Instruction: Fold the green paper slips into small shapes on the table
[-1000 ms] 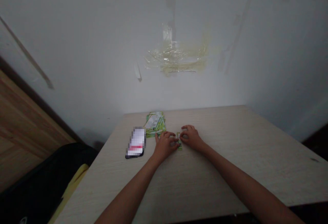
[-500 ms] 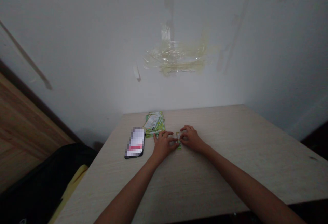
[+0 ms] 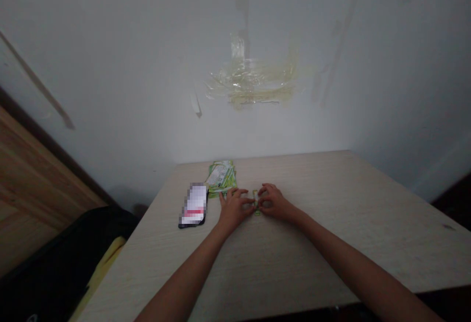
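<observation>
A narrow green-and-white piece of printed paper or packaging [image 3: 256,195] stands or lies on the table between my two hands; its exact kind is too small to tell. My left hand [image 3: 235,209] has its thumb and index finger at the left side of the piece, with the other fingers curled above the tabletop. From the right, my right hand [image 3: 275,202] pinches at the opposite side, thumb and index fingertips against it. Just behind my left hand lies a loose pile of green-and-white printed sheets or packets [image 3: 222,175].
A phone [image 3: 195,204] with a blurred-out screen lies left of my left hand, beside the pile. The pale wooden table [image 3: 331,204] meets a wall [image 3: 147,67] with peeling tape. Dark and yellow cloth [image 3: 99,268] sits off the table's left edge.
My right hand has shifted slightly, its thumb now lower along the small piece, which looks narrower. The left hand, the pile and the phone stay where they were.
</observation>
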{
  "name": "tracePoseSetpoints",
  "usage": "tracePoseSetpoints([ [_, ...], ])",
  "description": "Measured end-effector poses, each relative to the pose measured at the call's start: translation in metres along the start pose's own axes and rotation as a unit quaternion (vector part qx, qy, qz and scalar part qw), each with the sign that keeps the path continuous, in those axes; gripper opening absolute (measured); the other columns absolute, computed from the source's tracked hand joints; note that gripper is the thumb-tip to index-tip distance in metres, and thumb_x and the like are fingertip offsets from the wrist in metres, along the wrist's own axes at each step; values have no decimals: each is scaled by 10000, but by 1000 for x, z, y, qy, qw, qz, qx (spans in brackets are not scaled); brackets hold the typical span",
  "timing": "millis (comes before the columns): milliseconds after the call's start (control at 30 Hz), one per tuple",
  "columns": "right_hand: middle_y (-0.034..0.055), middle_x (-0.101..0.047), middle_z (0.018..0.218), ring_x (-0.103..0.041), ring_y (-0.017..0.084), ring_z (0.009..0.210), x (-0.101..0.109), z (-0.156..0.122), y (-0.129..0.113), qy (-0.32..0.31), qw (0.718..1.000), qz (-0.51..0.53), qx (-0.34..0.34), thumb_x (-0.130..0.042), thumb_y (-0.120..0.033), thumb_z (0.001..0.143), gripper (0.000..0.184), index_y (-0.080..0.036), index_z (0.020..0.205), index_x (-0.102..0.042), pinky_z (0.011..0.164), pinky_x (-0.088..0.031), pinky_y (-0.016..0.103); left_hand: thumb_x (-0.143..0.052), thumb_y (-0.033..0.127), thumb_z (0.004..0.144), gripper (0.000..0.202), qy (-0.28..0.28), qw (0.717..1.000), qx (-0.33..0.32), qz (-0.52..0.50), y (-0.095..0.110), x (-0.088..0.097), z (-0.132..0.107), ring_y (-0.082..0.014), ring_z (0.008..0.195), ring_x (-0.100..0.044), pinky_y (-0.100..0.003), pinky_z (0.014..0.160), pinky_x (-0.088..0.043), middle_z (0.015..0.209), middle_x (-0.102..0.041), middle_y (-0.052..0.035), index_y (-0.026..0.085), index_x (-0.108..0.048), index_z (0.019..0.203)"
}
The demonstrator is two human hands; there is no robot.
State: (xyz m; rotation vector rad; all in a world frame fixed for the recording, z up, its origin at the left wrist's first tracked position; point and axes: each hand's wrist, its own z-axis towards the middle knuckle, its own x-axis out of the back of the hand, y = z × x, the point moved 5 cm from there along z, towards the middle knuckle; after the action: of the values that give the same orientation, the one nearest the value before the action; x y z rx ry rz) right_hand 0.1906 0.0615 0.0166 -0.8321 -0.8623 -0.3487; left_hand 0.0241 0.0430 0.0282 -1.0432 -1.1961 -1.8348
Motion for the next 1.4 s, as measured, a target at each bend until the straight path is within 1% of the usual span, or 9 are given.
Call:
tracePoseSetpoints([
  [167, 88, -591, 1105, -390, 284, 1272, 0, -3, -3, -6, 1000, 18, 1, -711, -219, 734, 79, -217, 808, -740, 1069, -322, 452, -700, 474, 753, 206, 2, 1000, 8, 0, 1, 2, -1, -299, 1285, -364, -703, 1071, -35, 1293, -585, 36, 452, -718, 957],
  [433, 77, -595, 1045, -446, 257, 1193, 1, -6, -3, -16, 999, 48, 9, -744, -225, 703, 68, -225, 771, -742, 1046, -346, 424, -703, 486, 744, 198, 17, 1000, 17, -2, -1, 1, 0, -322, 1295, -359, -725, 1057, -27, 1295, -576, 36, 457, -724, 938],
  [567, 72, -588, 1033, -450, 248, 1184, 3, -6, -5, -24, 998, 59, 13, -758, -218, 691, 84, -228, 774, -748, 1046, -344, 409, -723, 481, 724, 220, 17, 1000, 21, -1, -3, 0, 0, -333, 1299, -350, -726, 1058, -15, 1295, -571, 30, 456, -725, 942],
  [767, 62, -581, 1044, -435, 246, 1210, 5, -8, -9, -45, 996, 80, 7, -769, -237, 689, 68, -236, 754, -749, 1075, -311, 414, -703, 490, 743, 199, 25, 999, 20, -6, -4, 0, -2, -309, 1281, -372, -724, 1056, -26, 1256, -588, 21, 444, -722, 936],
  [900, 63, -585, 1073, -435, 248, 1212, 5, -7, -2, -24, 994, 110, -4, -782, -225, 675, 80, -231, 745, -742, 1072, -318, 417, -693, 486, 752, 239, 23, 1000, 8, -2, -3, -1, -2, -294, 1273, -385, -715, 1064, -38, 1245, -587, 20, 435, -700, 985],
  [1033, 61, -601, 1035, -508, 219, 1103, 10, -3, 10, 60, 990, 122, -36, -737, -186, 711, 60, -222, 757, -727, 1011, -382, 394, -690, 497, 747, 399, 26, 999, 16, 14, -5, -2, -2, -293, 1270, -396, -699, 1080, -49, 1267, -573, -19, 385, -646, 1127],
  [1100, 61, -609, 1008, -525, 214, 1060, 11, -1, 14, 82, 990, 106, -54, -716, -160, 721, 67, -218, 755, -725, 990, -394, 390, -695, 514, 734, 454, 27, 999, 25, 20, -7, -3, -1, -303, 1275, -394, -698, 1084, -55, 1283, -565, -40, 349, -635, 1153],
  [1200, 64, -613, 988, -534, 212, 1026, 10, 1, 12, 89, 991, 81, -57, -704, -148, 724, 73, -210, 755, -727, 967, -406, 382, -691, 523, 734, 439, 26, 999, 27, 24, -7, -3, -1, -314, 1289, -382, -700, 1084, -59, 1297, -558, -45, 332, -648, 1128],
  [1400, 73, -612, 1001, -526, 218, 1030, 8, 0, 10, 83, 993, 57, -60, -690, -180, 749, 65, -208, 785, -736, 968, -407, 387, -703, 470, 743, 349, 29, 999, 21, 9, -4, -3, -1, -306, 1294, -371, -695, 1086, -44, 1301, -556, -33, 318, -678, 1056],
])
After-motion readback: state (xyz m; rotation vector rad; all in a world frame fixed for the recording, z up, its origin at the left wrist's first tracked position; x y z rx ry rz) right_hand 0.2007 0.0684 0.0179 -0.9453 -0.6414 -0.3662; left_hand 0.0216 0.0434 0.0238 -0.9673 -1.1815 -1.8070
